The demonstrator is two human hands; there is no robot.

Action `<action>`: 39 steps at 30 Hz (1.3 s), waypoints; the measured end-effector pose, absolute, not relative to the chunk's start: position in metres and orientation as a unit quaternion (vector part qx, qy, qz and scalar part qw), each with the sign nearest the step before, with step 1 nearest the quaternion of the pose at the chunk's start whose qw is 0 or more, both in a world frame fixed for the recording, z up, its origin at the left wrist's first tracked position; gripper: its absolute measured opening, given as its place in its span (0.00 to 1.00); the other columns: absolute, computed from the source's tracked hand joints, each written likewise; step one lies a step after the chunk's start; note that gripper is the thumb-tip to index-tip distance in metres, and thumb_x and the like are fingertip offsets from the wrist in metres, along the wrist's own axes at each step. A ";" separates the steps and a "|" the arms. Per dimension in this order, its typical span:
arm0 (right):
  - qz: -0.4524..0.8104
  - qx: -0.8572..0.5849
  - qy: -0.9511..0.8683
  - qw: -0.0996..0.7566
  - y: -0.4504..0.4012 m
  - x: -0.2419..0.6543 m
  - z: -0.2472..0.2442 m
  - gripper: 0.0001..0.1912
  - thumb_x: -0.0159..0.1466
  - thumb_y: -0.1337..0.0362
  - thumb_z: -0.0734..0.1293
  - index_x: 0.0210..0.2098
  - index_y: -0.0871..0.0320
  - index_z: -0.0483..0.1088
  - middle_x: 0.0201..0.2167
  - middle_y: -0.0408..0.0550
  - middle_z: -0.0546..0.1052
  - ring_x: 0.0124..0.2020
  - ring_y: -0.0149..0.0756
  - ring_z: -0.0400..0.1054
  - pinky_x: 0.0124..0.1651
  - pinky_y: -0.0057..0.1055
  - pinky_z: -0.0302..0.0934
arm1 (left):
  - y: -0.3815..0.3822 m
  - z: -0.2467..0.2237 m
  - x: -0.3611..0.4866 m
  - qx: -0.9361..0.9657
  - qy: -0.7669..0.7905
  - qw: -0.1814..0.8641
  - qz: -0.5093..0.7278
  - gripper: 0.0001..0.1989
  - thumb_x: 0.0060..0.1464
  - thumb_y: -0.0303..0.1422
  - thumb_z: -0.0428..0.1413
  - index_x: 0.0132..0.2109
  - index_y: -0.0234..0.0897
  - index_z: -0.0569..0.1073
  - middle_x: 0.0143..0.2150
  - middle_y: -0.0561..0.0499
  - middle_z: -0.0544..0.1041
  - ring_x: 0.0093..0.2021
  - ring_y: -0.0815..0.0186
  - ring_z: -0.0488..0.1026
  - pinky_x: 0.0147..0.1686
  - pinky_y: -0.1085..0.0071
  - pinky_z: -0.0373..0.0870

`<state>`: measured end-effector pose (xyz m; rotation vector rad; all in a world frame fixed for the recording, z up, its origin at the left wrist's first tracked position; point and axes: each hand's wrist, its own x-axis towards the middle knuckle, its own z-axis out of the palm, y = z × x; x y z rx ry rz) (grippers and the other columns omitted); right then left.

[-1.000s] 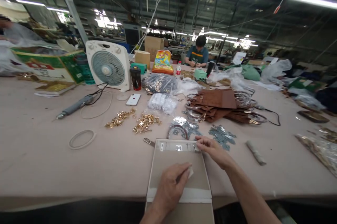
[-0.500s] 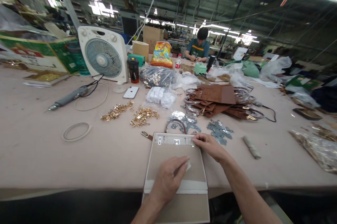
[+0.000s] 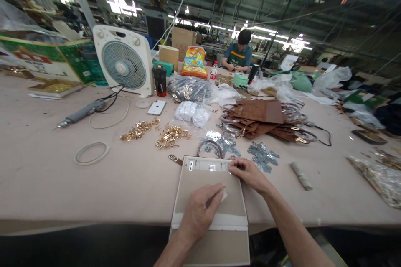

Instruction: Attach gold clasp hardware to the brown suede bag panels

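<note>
A beige bag panel [image 3: 209, 191] lies flat at the table's front edge, its lower part hanging over. A brown handle [image 3: 210, 145] arches from its top, and a strap with a gold buckle [image 3: 173, 158] sticks out at its left corner. Metal plates [image 3: 211, 167] sit along its top strip. My left hand [image 3: 200, 206] hovers over or rests on the panel's middle, pinching a small whitish piece [image 3: 224, 194]. My right hand [image 3: 249, 174] has its fingertips pressed together at the top right corner of the panel; what they grip, if anything, is hidden.
Gold fittings [image 3: 172, 136] and grey metal plates [image 3: 262, 156] lie in piles beyond the panel. Brown bags [image 3: 257, 118] are stacked at the right. A fan [image 3: 123, 60], a phone [image 3: 156, 107], an electric screwdriver [image 3: 81, 112] and a tape ring [image 3: 91, 153] are leftward. A co-worker [image 3: 238, 54] sits opposite.
The view has shifted slightly. Both hands stay in nearly the same places on the bag panel, and the left still pinches the whitish piece.
</note>
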<state>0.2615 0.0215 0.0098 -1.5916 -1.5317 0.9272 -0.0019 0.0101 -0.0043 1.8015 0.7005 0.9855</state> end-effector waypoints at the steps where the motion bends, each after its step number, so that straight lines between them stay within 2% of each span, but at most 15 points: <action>1: 0.356 -0.618 -0.597 0.367 0.021 0.262 0.008 0.18 0.64 0.46 0.72 0.37 0.55 0.78 0.47 0.49 0.80 0.52 0.49 0.71 0.55 0.39 0.64 | 0.010 -0.004 -0.002 0.731 0.287 0.470 0.402 0.13 0.70 0.36 0.55 0.57 0.45 0.80 0.52 0.49 0.84 0.52 0.60 0.81 0.55 0.66 0.77; 4: 0.356 -0.623 -0.589 0.373 0.021 0.263 0.001 0.18 0.63 0.48 0.73 0.43 0.55 0.77 0.48 0.49 0.79 0.49 0.47 0.73 0.52 0.39 0.66 | 0.010 -0.004 -0.002 0.728 0.290 0.475 0.401 0.14 0.70 0.35 0.56 0.57 0.45 0.80 0.53 0.50 0.83 0.52 0.60 0.80 0.56 0.66 0.77; 8: 0.390 -0.614 -0.553 0.406 0.024 0.263 -0.005 0.30 0.60 0.51 0.75 0.58 0.55 0.70 0.54 0.51 0.78 0.51 0.46 0.74 0.54 0.40 0.68 | 0.010 -0.005 0.000 0.731 0.294 0.478 0.390 0.14 0.70 0.36 0.55 0.58 0.44 0.80 0.53 0.49 0.83 0.51 0.60 0.81 0.58 0.64 0.76; 11: 0.362 -0.641 -0.544 0.402 0.029 0.260 -0.007 0.26 0.60 0.50 0.75 0.53 0.57 0.74 0.48 0.51 0.81 0.47 0.47 0.75 0.51 0.40 0.68 | 0.010 -0.006 0.001 0.736 0.295 0.472 0.385 0.16 0.70 0.37 0.54 0.59 0.42 0.80 0.52 0.47 0.84 0.51 0.58 0.81 0.57 0.62 0.77; 14: 0.298 -0.674 -0.534 0.416 0.032 0.253 -0.013 0.20 0.62 0.49 0.72 0.45 0.57 0.78 0.41 0.49 0.82 0.41 0.46 0.75 0.46 0.40 0.68 | 0.011 -0.005 0.000 0.735 0.295 0.475 0.384 0.17 0.70 0.39 0.54 0.59 0.40 0.79 0.50 0.45 0.84 0.47 0.58 0.81 0.51 0.64 0.79; 17: 0.237 -0.690 -0.520 0.445 0.032 0.245 -0.020 0.17 0.65 0.49 0.69 0.41 0.56 0.79 0.39 0.49 0.82 0.40 0.46 0.74 0.48 0.40 0.67 | 0.012 -0.002 0.000 0.730 0.297 0.490 0.372 0.19 0.71 0.39 0.53 0.61 0.38 0.78 0.45 0.45 0.84 0.40 0.61 0.80 0.46 0.67 0.78; 21: 0.189 -0.685 -0.505 0.491 0.020 0.242 -0.015 0.19 0.67 0.48 0.68 0.47 0.56 0.78 0.45 0.52 0.81 0.44 0.47 0.74 0.50 0.42 0.68 | 0.013 -0.001 -0.001 0.719 0.307 0.525 0.336 0.27 0.70 0.37 0.51 0.72 0.38 0.64 0.37 0.52 0.80 0.35 0.65 0.76 0.42 0.69 0.73; 24: 0.151 -0.666 -0.516 0.516 0.000 0.238 0.007 0.19 0.69 0.48 0.69 0.49 0.55 0.77 0.48 0.53 0.80 0.48 0.48 0.74 0.52 0.43 0.69 | 0.015 -0.004 -0.002 0.720 0.297 0.535 0.327 0.33 0.67 0.33 0.50 0.76 0.36 0.53 0.32 0.56 0.75 0.33 0.65 0.72 0.39 0.70 0.68; 26: 0.192 -0.639 -0.570 0.479 -0.016 0.231 0.025 0.16 0.70 0.50 0.69 0.50 0.53 0.77 0.48 0.52 0.80 0.47 0.47 0.74 0.52 0.42 0.70 | 0.015 -0.006 -0.003 0.724 0.286 0.539 0.323 0.37 0.65 0.30 0.50 0.77 0.34 0.48 0.32 0.56 0.74 0.33 0.64 0.71 0.38 0.69 0.66; 29: 0.248 -0.579 -0.681 0.374 -0.034 0.215 0.046 0.16 0.71 0.53 0.69 0.57 0.48 0.75 0.53 0.50 0.79 0.51 0.46 0.74 0.55 0.42 0.70 | 0.016 -0.007 -0.004 0.730 0.288 0.538 0.308 0.41 0.61 0.28 0.50 0.78 0.34 0.45 0.32 0.56 0.73 0.32 0.63 0.69 0.36 0.69 0.64; 32: 0.239 -0.544 -0.743 0.308 -0.040 0.199 0.051 0.17 0.72 0.56 0.69 0.60 0.45 0.74 0.57 0.48 0.77 0.58 0.47 0.72 0.62 0.43 0.67 | 0.014 -0.004 -0.005 0.729 0.284 0.544 0.302 0.42 0.60 0.27 0.49 0.78 0.34 0.44 0.38 0.52 0.78 0.37 0.60 0.73 0.42 0.66 0.69; 35: 0.237 -0.547 -0.755 0.273 -0.040 0.190 0.048 0.12 0.74 0.58 0.66 0.55 0.48 0.76 0.50 0.49 0.80 0.51 0.45 0.75 0.54 0.39 0.69 | 0.011 0.002 -0.005 0.732 0.273 0.548 0.300 0.42 0.59 0.26 0.50 0.77 0.34 0.46 0.49 0.47 0.81 0.50 0.56 0.76 0.54 0.61 0.70; 39: 0.226 -0.553 -0.750 0.283 -0.043 0.186 0.052 0.10 0.76 0.58 0.64 0.46 0.51 0.77 0.41 0.48 0.80 0.42 0.41 0.75 0.47 0.35 0.68 | 0.008 0.017 -0.009 0.760 0.298 0.514 0.262 0.39 0.61 0.26 0.50 0.77 0.37 0.49 0.50 0.45 0.82 0.49 0.54 0.77 0.53 0.59 0.71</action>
